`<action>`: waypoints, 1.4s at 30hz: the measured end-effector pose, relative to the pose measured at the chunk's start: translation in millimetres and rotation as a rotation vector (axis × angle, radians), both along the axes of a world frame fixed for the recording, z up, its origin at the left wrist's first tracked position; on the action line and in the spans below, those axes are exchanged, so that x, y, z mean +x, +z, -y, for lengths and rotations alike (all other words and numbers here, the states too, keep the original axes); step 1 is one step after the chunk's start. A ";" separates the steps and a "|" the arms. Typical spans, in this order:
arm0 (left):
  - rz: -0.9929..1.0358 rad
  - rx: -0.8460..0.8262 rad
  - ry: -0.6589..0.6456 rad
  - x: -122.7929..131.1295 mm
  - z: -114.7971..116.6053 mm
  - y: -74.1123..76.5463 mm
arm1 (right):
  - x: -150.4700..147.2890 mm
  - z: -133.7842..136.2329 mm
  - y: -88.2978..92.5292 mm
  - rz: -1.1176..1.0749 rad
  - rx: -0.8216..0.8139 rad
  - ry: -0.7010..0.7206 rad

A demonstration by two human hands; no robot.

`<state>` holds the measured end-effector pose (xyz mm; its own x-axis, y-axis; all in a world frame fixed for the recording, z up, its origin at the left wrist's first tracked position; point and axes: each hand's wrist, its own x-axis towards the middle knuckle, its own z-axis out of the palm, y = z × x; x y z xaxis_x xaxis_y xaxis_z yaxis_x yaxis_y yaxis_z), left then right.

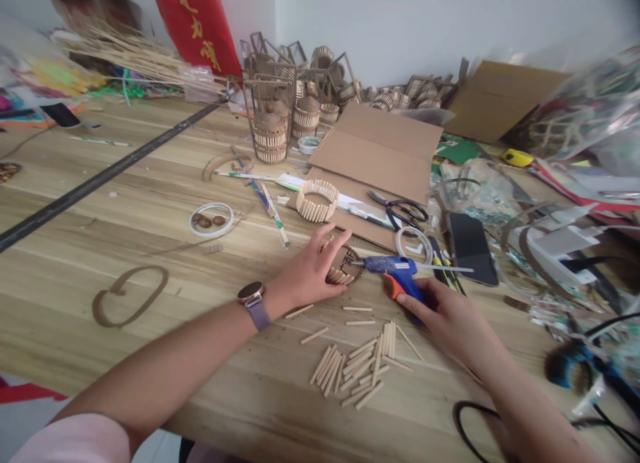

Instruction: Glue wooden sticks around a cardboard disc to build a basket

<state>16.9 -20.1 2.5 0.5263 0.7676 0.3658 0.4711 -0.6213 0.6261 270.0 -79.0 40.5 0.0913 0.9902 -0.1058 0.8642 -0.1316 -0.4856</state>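
Note:
My left hand (313,269) curves around a round brown disc (351,268) with dark writing, its thumb and fingers at the rim. Short wooden sticks stand along part of that disc's edge, partly hidden by the fingers. In my right hand (445,313) is a blue hot glue gun (400,268) with an orange trigger, its nozzle pointing left at the rim. A clear glue stick (450,269) juts from its back. Loose wooden sticks (360,369) lie in a pile below both hands. Just beyond the disc stands a ring of upright sticks (317,201).
Scissors (405,213), a tape roll (414,244) and a phone (473,246) lie to the right. Cardboard (375,153) and finished stick lanterns (270,139) stand behind. A white ring holding brown beads (211,219) and a brown strip loop (131,296) are left.

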 end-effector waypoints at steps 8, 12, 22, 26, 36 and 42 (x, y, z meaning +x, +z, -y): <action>-0.027 -0.007 0.010 -0.7 0.0 0.5 | -7.3 11.6 6.7 -0.563 0.058 -0.127; -0.031 -0.021 0.015 -0.9 0.4 2.0 | 0.5 16.6 1.3 -0.719 0.017 -0.313; 0.004 -0.037 0.015 0.7 0.2 0.7 | -5.5 11.3 7.0 -0.731 -0.151 -0.173; -0.008 -0.039 0.020 0.1 0.6 2.2 | 2.0 8.6 2.2 -0.622 -0.134 -0.099; 0.000 -0.053 0.047 -0.6 -0.6 -0.4 | 3.6 11.2 -8.9 -0.326 0.010 0.154; 0.005 -0.033 0.036 -1.1 -0.8 -1.3 | -6.4 14.0 -7.5 -0.206 0.065 0.230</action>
